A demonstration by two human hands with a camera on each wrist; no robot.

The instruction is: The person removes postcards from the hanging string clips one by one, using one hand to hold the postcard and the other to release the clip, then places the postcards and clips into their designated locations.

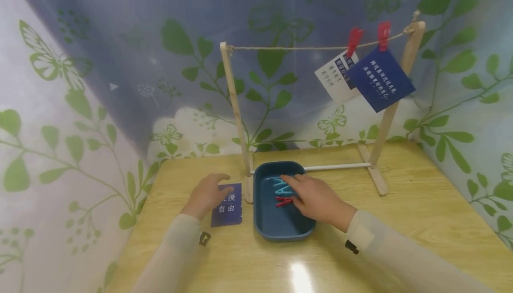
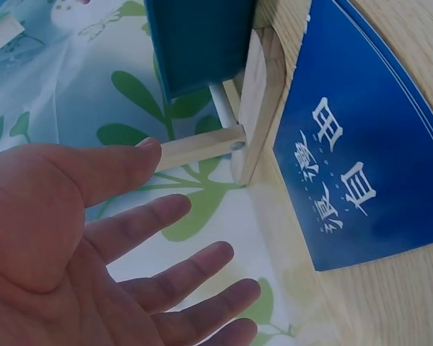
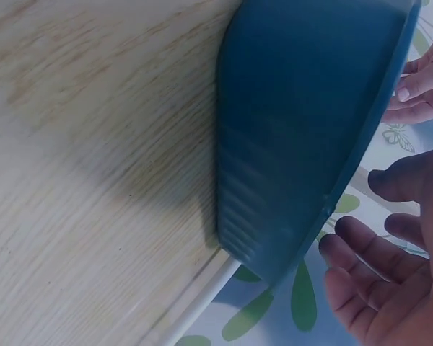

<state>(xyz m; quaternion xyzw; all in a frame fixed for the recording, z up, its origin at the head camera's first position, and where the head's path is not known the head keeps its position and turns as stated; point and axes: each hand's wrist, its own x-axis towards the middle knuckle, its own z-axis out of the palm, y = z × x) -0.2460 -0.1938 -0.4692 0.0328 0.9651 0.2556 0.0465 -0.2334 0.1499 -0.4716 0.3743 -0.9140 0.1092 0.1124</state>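
The left hand [image 1: 206, 195] holds nothing, fingers spread wide near one blue card [image 1: 229, 213] on the table [image 1: 248, 266]. The right hand [image 1: 320, 201], loosely curved and holding nothing, is over one blue tray [image 1: 274, 224], where two light-blue clips [image 1: 282, 191] and one red clip [image 1: 282, 201] lie. Two red pegs [image 1: 354, 41] fasten one white card [image 1: 333, 79] and one navy card [image 1: 380, 80] to one cord [image 1: 288, 48] between two wooden posts [image 1: 235, 101].

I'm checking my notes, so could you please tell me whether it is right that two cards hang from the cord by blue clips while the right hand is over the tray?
Not quite: the clips are red, not blue, as the head view shows. Two cards do hang from the cord while the right hand is over the tray.
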